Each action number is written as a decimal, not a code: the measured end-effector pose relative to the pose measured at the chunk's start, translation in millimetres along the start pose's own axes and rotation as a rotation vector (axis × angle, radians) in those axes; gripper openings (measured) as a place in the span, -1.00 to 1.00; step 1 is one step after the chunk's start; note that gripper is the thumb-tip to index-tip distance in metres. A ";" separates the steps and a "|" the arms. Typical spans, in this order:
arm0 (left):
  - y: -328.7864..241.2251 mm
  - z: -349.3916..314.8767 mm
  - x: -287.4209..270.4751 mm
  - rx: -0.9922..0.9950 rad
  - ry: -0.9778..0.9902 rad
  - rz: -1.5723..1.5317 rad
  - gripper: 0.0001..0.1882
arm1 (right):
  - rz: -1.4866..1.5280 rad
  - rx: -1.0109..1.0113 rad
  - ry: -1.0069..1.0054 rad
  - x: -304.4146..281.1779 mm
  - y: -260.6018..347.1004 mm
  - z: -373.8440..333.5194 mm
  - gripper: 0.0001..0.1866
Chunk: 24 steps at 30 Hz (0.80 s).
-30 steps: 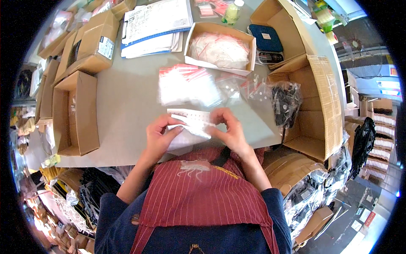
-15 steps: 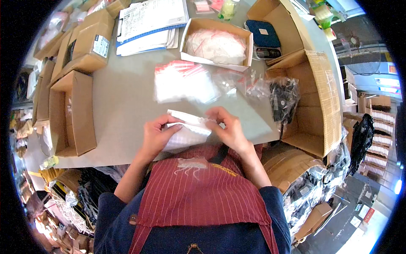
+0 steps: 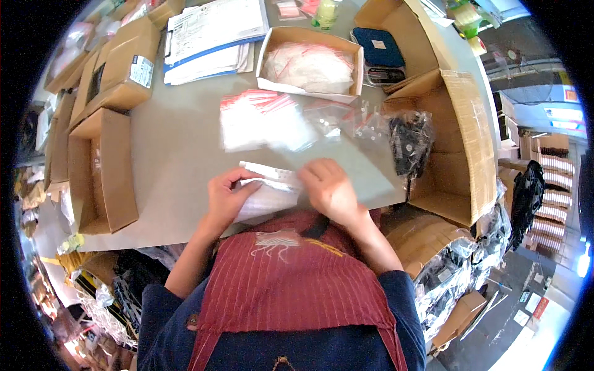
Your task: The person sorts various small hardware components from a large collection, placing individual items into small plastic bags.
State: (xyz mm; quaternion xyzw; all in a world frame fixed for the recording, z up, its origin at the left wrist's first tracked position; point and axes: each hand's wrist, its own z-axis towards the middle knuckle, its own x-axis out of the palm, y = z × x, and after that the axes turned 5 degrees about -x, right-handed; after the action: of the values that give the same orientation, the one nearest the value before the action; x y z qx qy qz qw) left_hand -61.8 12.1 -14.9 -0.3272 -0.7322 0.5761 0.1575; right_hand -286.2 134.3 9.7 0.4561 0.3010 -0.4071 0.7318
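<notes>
Close to the table's near edge, a white packet (image 3: 267,201) with a folded upper flap lies between my hands. My left hand (image 3: 224,195) pinches its left side, thumb in front and fingers behind. My right hand (image 3: 331,190) is closed at the packet's right end, knuckles up; its fingertips are partly hidden and a little blurred. Just beyond lies a fanned stack of clear zip bags (image 3: 263,127) with red edges. To its right are loose clear bags (image 3: 334,125) with small white pieces in them, and a black item in a clear bag (image 3: 410,145).
A white carton (image 3: 309,91) full of clear bags stands behind the stack. Papers on a blue clipboard (image 3: 213,31) lie at the back left. Brown boxes flank the table: a narrow open one (image 3: 117,179) on the left, a large open one (image 3: 473,148) on the right.
My right hand has turned over at the packet's right end, its fingers now curled downward. My left hand keeps its pinch. The whole view has shifted slightly.
</notes>
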 end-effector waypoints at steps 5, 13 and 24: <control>10.9 6.5 -3.8 -0.197 0.007 -0.207 -0.82 | -0.038 -0.212 0.131 -14.9 -2.7 -5.8 -0.72; 18.6 13.0 -14.0 -0.218 -0.066 -0.235 -0.76 | -0.110 0.538 -0.195 -70.4 -112.2 -14.4 -0.68; 9.8 9.4 -5.7 -0.172 -0.135 -0.269 -0.80 | -0.222 0.491 -0.050 -20.9 -135.0 -57.1 -0.42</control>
State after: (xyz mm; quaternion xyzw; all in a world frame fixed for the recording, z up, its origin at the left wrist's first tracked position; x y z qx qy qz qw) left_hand -60.4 2.6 -26.0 -0.1992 -0.8249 0.5058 0.1548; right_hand -417.9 159.1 -53.4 0.5738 0.2232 -0.5567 0.5576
